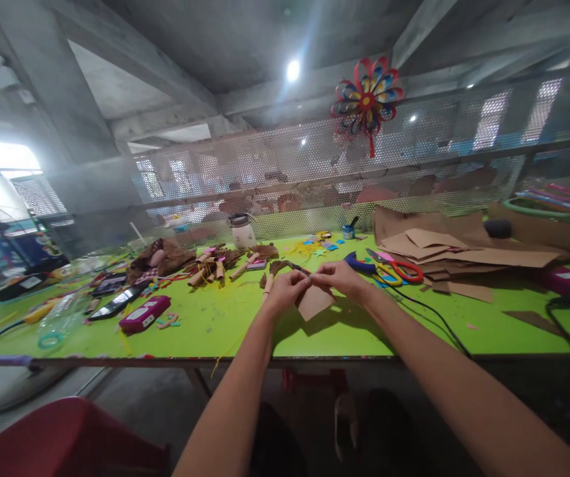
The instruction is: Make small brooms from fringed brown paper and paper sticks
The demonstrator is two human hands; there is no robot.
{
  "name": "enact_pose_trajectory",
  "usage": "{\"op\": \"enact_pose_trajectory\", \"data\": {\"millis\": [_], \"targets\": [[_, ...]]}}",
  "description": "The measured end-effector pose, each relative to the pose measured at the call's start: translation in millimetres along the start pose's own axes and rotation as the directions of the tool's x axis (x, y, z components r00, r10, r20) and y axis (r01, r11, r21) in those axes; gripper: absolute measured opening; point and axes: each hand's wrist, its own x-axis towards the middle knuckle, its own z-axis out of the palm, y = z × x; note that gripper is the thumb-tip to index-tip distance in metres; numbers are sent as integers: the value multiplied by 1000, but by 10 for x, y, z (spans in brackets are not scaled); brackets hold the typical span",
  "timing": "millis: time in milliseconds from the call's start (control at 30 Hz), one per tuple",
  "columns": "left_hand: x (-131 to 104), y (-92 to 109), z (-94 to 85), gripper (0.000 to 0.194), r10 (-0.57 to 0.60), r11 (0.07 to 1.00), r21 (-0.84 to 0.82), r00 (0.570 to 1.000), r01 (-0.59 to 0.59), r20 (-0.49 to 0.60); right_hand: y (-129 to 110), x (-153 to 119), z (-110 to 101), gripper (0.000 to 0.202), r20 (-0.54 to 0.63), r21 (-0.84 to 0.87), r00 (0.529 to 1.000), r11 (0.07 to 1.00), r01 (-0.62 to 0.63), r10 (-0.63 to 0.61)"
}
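Note:
A small piece of brown paper [314, 303] hangs between my hands over the front of the green table [245, 331]. My left hand [287, 290] pinches its upper left edge, and my right hand [341, 278] pinches the upper edge from the other side, the fingertips of both nearly touching. Just behind my left hand lies a small brown frayed roll [269, 278]. Right of my right hand are a blue-handled tool [359, 264] and scissors with red and yellow handles [406, 270].
Stacked brown paper [443, 255] covers the back right. Brown rolls and scraps [210, 268], a magenta box [144, 314], a phone [118, 301] and a clear bottle [63, 321] lie left. A lidded cup [242, 232] stands behind. A black cable runs at right.

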Motion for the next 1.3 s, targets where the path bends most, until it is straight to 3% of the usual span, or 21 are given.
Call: {"op": "enact_pose_trajectory", "data": {"millis": [200, 333, 433, 533, 633, 800, 933, 1000, 1067, 1133, 1200, 1300], "targets": [[3, -8, -1, 36, -40, 999, -4, 998, 40, 46, 8, 23, -41, 33, -80, -78, 997, 997, -6, 0], [12, -23, -24, 36, -26, 1000, 4, 1000, 26, 4, 12, 36, -75, 33, -89, -57, 996, 998, -12, 7], [7, -24, -45, 34, -20, 1000, 3, 999, 20, -34, 9, 42, -109, 34, -113, 49, 994, 999, -11, 16], [-5, -17, -61, 34, -53, 997, -57, 998, 51, -30, -5, 41, -136, 32, -105, 259, 993, 966, -24, 53], [-22, -4, -69, 35, -94, 974, -204, 995, 98, 28, -53, 10, -125, 31, -22, 384, 998, 922, -50, 63], [-72, 37, -35, 34, -68, 895, -426, 984, 134, 167, -177, -105, -50, 36, 242, 331, 969, 943, -30, -54], [-108, 66, 41, 33, -3, 872, -470, 963, 134, 268, -203, -132, -29, 28, 223, 223, 972, 975, 20, -72], [-104, 61, 65, 33, -16, 855, -493, 958, 162, 287, -188, -111, -35, 29, 191, 247, 979, 969, 22, -71], [-80, 45, 60, 34, -79, 840, -509, 971, 187, 226, -171, -86, -47, 30, 147, 322, 986, 947, 22, -73], [-46, 26, 26, 35, -151, 821, -544, 984, 177, 92, -165, -74, -60, 30, 124, 383, 991, 924, 4, -56], [-19, 18, -23, 34, -195, 797, -585, 981, 153, -9, -174, -85, -68, 32, 174, 358, 985, 932, -52, -12], [-21, 28, -74, 42, -207, 798, -570, 977, 193, 41, -200, -128, -75, 33, 291, 171, 956, 980, -102, 48]]}}
